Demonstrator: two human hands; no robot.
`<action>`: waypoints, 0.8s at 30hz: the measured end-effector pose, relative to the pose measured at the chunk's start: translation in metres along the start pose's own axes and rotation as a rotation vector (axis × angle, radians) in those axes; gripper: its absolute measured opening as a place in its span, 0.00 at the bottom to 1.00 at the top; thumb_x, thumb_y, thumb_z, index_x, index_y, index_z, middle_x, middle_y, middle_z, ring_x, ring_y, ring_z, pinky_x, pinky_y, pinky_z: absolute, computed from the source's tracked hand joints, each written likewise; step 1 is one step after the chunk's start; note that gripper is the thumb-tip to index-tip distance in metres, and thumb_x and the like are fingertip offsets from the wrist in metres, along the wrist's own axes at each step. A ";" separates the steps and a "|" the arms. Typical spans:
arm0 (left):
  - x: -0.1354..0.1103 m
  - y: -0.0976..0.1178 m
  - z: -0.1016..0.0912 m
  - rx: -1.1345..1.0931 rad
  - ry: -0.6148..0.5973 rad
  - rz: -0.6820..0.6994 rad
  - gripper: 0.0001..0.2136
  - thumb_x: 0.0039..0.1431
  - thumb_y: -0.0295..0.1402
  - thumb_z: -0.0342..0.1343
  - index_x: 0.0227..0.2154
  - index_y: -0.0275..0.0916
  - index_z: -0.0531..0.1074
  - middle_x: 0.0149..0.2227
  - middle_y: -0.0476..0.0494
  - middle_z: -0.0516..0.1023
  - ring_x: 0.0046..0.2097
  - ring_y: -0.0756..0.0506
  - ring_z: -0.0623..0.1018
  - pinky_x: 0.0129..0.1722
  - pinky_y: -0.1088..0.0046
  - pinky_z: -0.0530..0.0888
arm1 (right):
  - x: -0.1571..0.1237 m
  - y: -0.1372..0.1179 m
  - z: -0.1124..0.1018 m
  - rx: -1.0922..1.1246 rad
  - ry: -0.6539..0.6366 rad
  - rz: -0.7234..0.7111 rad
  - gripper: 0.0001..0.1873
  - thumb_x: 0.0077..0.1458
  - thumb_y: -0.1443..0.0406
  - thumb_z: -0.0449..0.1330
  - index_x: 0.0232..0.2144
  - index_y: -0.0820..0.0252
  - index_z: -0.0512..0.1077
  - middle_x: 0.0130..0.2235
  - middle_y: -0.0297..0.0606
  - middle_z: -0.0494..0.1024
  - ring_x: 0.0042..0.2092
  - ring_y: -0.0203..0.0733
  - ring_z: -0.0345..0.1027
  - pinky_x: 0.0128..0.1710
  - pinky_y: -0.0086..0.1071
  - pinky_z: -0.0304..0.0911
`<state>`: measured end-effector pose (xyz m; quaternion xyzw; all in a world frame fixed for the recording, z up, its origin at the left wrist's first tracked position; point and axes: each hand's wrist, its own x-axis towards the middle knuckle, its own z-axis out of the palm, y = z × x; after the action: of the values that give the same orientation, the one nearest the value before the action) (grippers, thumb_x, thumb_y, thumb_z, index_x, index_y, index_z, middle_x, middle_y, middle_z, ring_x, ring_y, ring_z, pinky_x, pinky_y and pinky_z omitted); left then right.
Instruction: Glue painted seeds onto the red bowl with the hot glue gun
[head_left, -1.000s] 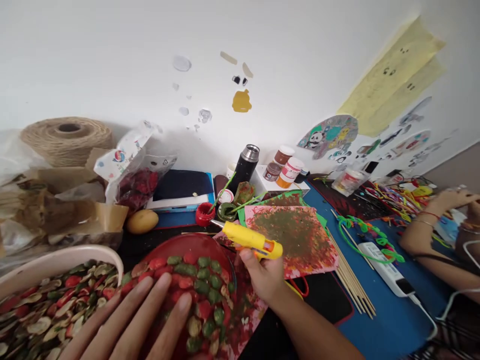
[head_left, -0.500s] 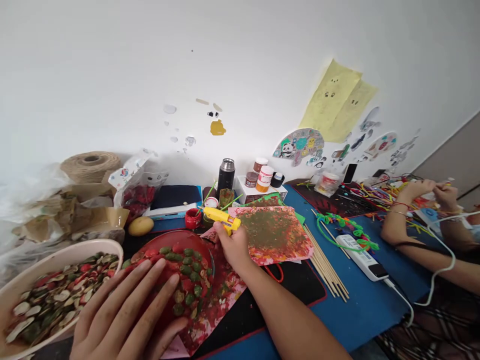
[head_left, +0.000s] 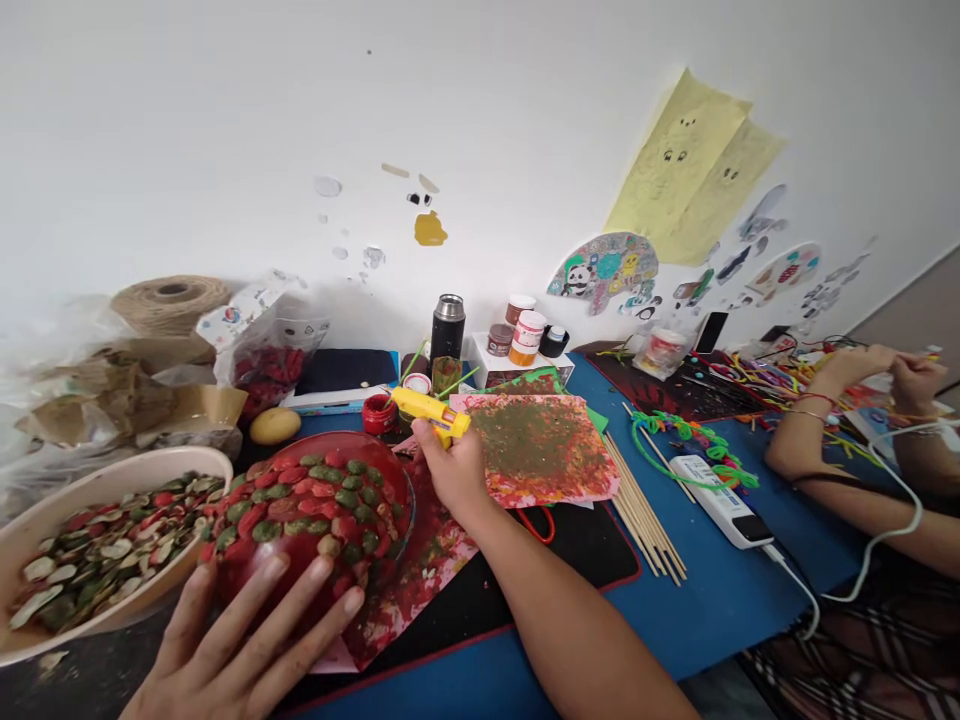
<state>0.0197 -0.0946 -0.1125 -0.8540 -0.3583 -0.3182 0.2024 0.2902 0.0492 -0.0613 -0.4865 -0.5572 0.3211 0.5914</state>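
My right hand (head_left: 450,465) is wrapped round a yellow glue gun (head_left: 420,405), its nozzle pointing left above the table. Fingers spread, my left hand (head_left: 259,635) lies over the near side of a red dome-shaped bowl (head_left: 300,570). Red and green painted shell-like pieces (head_left: 307,500) cover much of the bowl's upper surface. Under the bowl lies a paint-stained pink sheet (head_left: 420,590). A pale pink basin (head_left: 217,462) full of loose shell-like pieces stands at the left.
Behind the bowl are a red paint jar (head_left: 379,414), a black thermos (head_left: 448,330) and a yellow potato-like object (head_left: 274,426). A paint-stained sheet (head_left: 540,450), wooden sticks (head_left: 645,510) and a white power strip (head_left: 720,500) lie rightward. Another person's arm (head_left: 817,450) rests at far right.
My left hand has drawn back toward the near edge, uncovering more of the bowl's pieces. My right hand still holds the glue gun. The view has shifted slightly.
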 end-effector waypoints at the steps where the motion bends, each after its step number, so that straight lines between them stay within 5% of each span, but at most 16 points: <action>1: 0.005 -0.004 0.000 0.009 -0.006 0.013 0.33 0.67 0.34 0.60 0.74 0.63 0.71 0.83 0.56 0.65 0.87 0.36 0.49 0.86 0.41 0.43 | 0.000 0.000 0.000 -0.002 -0.001 -0.003 0.25 0.64 0.43 0.68 0.29 0.56 0.78 0.26 0.34 0.77 0.29 0.43 0.70 0.32 0.33 0.69; 14: 0.040 -0.014 0.014 0.040 0.002 -0.005 0.32 0.75 0.32 0.53 0.79 0.56 0.64 0.81 0.46 0.69 0.86 0.37 0.51 0.86 0.39 0.45 | -0.003 -0.001 0.001 -0.007 -0.033 -0.035 0.24 0.65 0.43 0.69 0.32 0.57 0.81 0.28 0.34 0.79 0.30 0.43 0.71 0.33 0.33 0.70; 20: 0.055 -0.021 0.022 0.130 -0.044 -0.032 0.34 0.72 0.37 0.62 0.79 0.55 0.64 0.82 0.41 0.67 0.86 0.33 0.55 0.85 0.35 0.46 | -0.007 -0.003 0.001 0.012 -0.080 -0.022 0.26 0.66 0.42 0.68 0.29 0.55 0.78 0.24 0.33 0.75 0.26 0.43 0.69 0.27 0.33 0.67; 24: 0.067 -0.013 0.014 0.128 0.028 -0.016 0.33 0.74 0.42 0.63 0.78 0.52 0.65 0.81 0.41 0.70 0.86 0.36 0.52 0.85 0.38 0.45 | -0.007 -0.002 0.000 0.005 -0.067 -0.025 0.27 0.65 0.42 0.69 0.27 0.55 0.76 0.23 0.33 0.74 0.25 0.42 0.68 0.26 0.33 0.65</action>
<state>0.0517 -0.0462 -0.0751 -0.8320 -0.3816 -0.3082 0.2591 0.2888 0.0422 -0.0615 -0.4670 -0.5820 0.3310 0.5776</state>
